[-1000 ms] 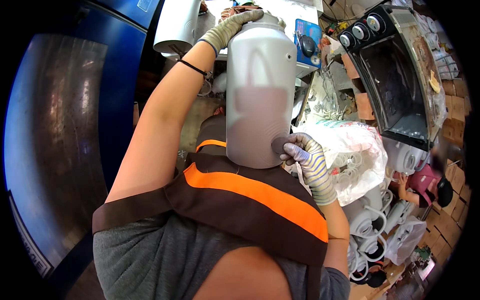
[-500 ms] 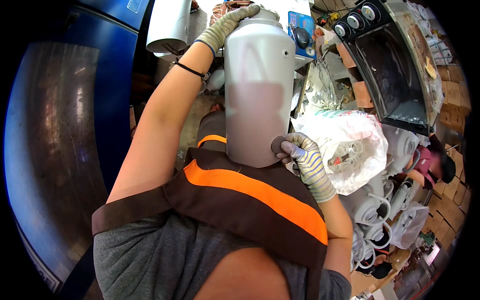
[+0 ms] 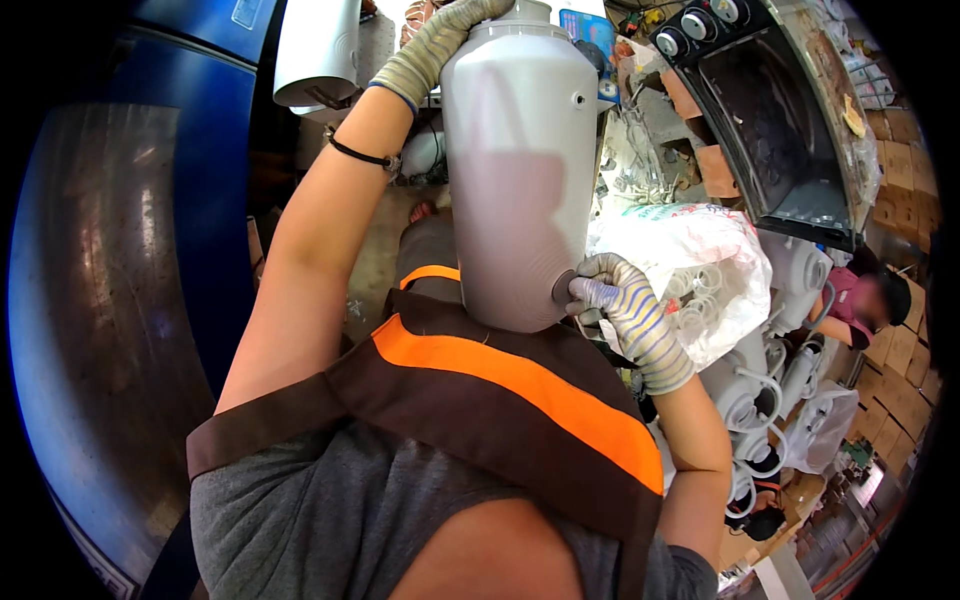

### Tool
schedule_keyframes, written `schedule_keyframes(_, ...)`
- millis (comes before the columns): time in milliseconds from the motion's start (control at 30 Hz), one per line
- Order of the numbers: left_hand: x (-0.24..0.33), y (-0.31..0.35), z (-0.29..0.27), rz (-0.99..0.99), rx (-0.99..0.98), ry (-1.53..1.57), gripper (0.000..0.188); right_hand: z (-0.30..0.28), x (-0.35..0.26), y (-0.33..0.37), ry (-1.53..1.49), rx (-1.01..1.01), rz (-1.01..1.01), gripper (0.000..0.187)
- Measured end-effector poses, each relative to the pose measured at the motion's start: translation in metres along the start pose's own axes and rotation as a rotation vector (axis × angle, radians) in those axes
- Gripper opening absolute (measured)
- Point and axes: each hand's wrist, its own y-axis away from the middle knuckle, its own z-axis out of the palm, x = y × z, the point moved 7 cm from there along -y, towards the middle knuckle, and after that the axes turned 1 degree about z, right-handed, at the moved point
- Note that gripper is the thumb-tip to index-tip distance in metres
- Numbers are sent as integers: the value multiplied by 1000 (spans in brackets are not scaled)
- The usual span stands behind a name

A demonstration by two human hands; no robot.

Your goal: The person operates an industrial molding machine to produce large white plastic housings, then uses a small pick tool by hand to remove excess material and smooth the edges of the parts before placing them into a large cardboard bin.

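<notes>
A large pale grey plastic canister with a narrower neck lies along my lap, its base against my apron. A small round fitting sits on its upper right side. My left hand, in a striped knit glove, is closed around the neck; its fingertips are cut off by the top of the picture. My right hand, gloved too, pinches a dark round disc against the canister's lower right side. The fingers partly cover the disc.
To my right sits a white plastic bag of clear rings, below a dark oven-like box with knobs. Grey canisters with hoses and two people are beyond. A blue metal cabinet stands at left.
The canister has shifted slightly upward in view and tilted a little. My right hand and the disc have moved slightly to the right, staying at the canister's lower side. My left hand keeps its hold.
</notes>
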Motion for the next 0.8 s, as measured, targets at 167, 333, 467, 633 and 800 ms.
schedule_keyframes(167, 30, 34, 44, -248, -61, 299, 40, 1, -1, 2, -63, 13, 85, 24)
schedule_keyframes(333, 56, 54, 48, -175, 1, 242, 45, 13, 4, 5, -101, 64, 14, 23)
schedule_keyframes(467, 50, 57, 34, -176, 27, 248, 45, 21, -7, 7, 94, 44, -68, 26)
schedule_keyframes(633, 32, 52, 11, -214, -11, 392, 48, 14, -12, 18, -20, -40, -60, 29)
schedule_keyframes(800, 41, 56, 20, -211, -26, 376, 50, 7, -15, 18, 79, -55, -106, 27)
